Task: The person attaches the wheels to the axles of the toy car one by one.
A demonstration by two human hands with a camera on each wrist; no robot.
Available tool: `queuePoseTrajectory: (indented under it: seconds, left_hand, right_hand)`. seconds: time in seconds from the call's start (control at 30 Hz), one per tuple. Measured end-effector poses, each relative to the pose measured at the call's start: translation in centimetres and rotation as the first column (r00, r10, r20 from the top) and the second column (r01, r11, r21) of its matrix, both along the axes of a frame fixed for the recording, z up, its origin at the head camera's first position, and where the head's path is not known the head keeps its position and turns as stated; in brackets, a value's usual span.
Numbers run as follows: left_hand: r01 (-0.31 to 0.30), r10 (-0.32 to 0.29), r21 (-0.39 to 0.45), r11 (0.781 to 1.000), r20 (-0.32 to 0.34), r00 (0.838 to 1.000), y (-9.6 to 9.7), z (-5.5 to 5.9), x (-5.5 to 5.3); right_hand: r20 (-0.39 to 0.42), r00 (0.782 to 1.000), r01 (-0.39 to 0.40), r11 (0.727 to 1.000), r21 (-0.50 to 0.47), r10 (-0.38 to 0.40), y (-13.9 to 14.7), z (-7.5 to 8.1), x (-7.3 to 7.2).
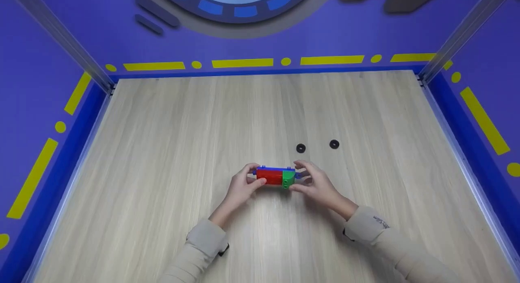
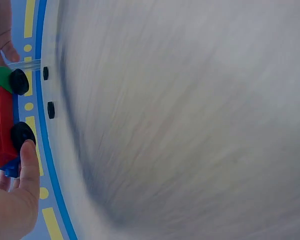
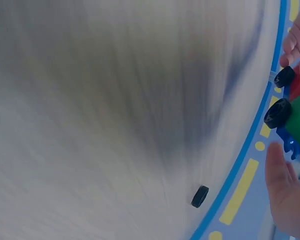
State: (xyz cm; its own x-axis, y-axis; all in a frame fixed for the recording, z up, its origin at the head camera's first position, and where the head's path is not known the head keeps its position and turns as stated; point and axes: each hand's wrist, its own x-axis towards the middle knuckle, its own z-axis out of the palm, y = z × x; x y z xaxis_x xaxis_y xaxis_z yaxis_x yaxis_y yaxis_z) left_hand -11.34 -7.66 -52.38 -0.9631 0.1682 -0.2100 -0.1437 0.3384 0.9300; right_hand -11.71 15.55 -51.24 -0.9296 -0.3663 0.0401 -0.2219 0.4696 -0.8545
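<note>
A small toy car (image 1: 269, 177) built of red, green and blue plastic pieces is held on its side above the table. Its green block (image 1: 288, 178) lies at the right end, and bare blue pegs stick out along the far edge. Black wheels (image 2: 20, 81) are fitted on its lower side, seen in both wrist views. My left hand (image 1: 241, 186) grips the red end, thumb on the red brick (image 1: 269, 177) and a fingertip by a wheel. The right hand (image 1: 317, 185) is spread around the green end; whether it touches the car is unclear.
Two loose black wheels lie on the wooden table (image 1: 183, 153) beyond the right hand: a nearer-left wheel (image 1: 300, 148) and a right wheel (image 1: 334, 144). Blue-purple panels (image 1: 243, 47) with yellow marks border the table's back and sides.
</note>
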Motion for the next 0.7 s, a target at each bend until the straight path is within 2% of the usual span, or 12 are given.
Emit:
queuePoseTrajectory:
  seconds: [0.1,0.27,0.43,0.57,0.7]
  left_hand:
    - [0.001,-0.001,0.009,1.0,-0.018,1.0,-0.1,0.1,-0.1]
    - [0.03,-0.029,0.027,0.999,-0.055,0.998,-0.3,0.2,0.0]
    - [0.06,-0.053,0.077,0.995,-0.089,0.995,-0.3,0.4,0.1]
    - [0.073,-0.06,0.113,0.991,-0.109,0.992,0.1,1.7,0.5]
    - [0.059,-0.045,0.161,0.985,-0.09,0.995,0.7,2.9,0.8]
  right_hand:
    - [0.125,0.992,0.019,0.999,-0.045,-0.013,-0.1,1.0,0.1]
    - [0.242,0.969,0.062,0.996,-0.07,-0.043,-0.2,2.1,0.4]
    - [0.276,0.96,0.062,0.994,-0.086,-0.036,-0.5,3.3,0.8]
    - [0.288,0.957,0.061,0.995,-0.081,-0.035,-0.7,3.6,1.0]
    - [0.286,0.957,0.072,0.994,-0.088,-0.044,-1.1,3.3,1.1]
